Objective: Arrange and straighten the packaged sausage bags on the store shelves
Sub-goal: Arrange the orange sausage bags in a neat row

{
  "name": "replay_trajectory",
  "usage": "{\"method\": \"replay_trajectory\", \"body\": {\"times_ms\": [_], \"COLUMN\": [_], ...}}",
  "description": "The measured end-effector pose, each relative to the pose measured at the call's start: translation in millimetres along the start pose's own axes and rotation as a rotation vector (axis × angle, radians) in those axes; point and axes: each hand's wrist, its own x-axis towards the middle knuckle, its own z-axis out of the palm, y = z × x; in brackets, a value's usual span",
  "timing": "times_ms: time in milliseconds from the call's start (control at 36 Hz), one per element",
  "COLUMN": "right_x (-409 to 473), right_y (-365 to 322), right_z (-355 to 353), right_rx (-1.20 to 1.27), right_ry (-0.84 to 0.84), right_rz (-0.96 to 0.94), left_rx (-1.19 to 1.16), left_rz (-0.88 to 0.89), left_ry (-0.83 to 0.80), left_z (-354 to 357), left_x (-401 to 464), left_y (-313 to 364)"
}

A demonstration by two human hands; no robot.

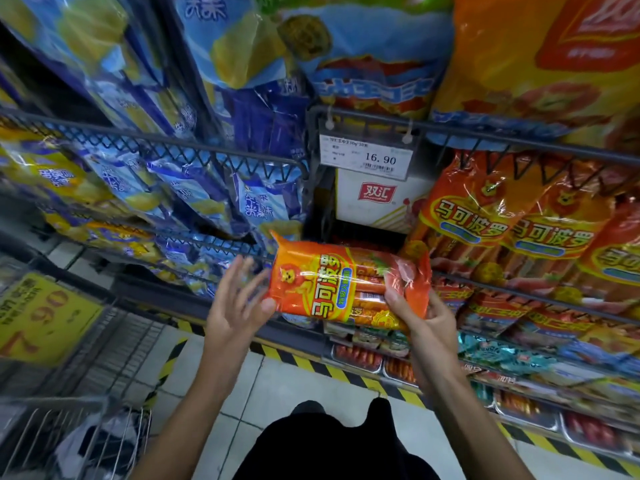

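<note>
Far to our left, behind the wire shelf rail point(149, 147), the blue and yellow bags point(180, 199) lean in crooked rows, and they are not our concern just now. Moving inward, our left hand point(235, 306) is spread, fingers straight and fanned, with only the thumb tip touching the near end of the orange sausage bag point(332, 282); it steadies rather than holds. That bag lies crosswise in the air in front of the shelves, its printed face toward us and its lettering turned on its side. At its other end our right hand point(422, 317) does the real holding, the thumb pressed over the front of the pack and the fingers curled behind it.

Above the bag hangs the price tag point(367, 157), and beneath that tag a white brand card point(377, 199) shows in a gap between the blue stock and the upright row of matching orange bags point(512, 230) on our right (the natural home for this one, we would judge).

So the step in hand looks like the carrying of one stray pack toward its row. The next move, as we read it, calls for turning the bag upright so that its lettering matches its neighbours, then sliding it behind the rail into that gap without snagging the crimped top on the wire.
</note>
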Motion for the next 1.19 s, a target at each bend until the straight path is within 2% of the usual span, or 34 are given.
{"method": "replay_trajectory", "body": {"times_ms": [83,167,306,417,528,667,806,1000,1194], "right_x": [-5.8,-9.7,-16.4,-12.6,-7.8,-5.0,-4.3,0.5,1.7], "right_y": [5.8,9.9,16.7,12.3,4.4,-19.5,-38.0,-59.6,-68.3], "right_z": [3.4,9.5,19.3,16.8,-1.5,-9.2,4.4,-4.9,-2.5], "right_rx": [0.130,0.208,0.140,0.040,-0.115,-0.313,-0.456,-0.533,-0.422], "right_ry": [0.016,-0.006,-0.096,-0.169,-0.228,-0.361,-0.441,-0.368,-0.109], "right_rz": [0.085,0.126,0.154,0.126,-0.011,-0.214,-0.319,-0.393,-0.595], "left_rx": [-0.157,-0.382,-0.411,-0.413,-0.203,0.103,0.326,0.292,0.180], "left_rz": [-0.225,-0.355,-0.331,-0.339,-0.226,0.020,0.029,0.086,0.299], "left_ry": [-0.027,-0.039,0.035,0.052,0.040,-0.098,-0.313,-0.449,-0.467], "left_z": [6.6,28.9,72.4,77.3,58.1,41.9,55.6,75.4,97.8], "left_x": [-20.8,-37.3,-33.0,-23.4,-16.9,0.8,12.3,28.4,49.6], "left_y": [-17.6,-26.8,-8.0,-1.5,-4.0,9.9,21.5,41.3,60.5]}}
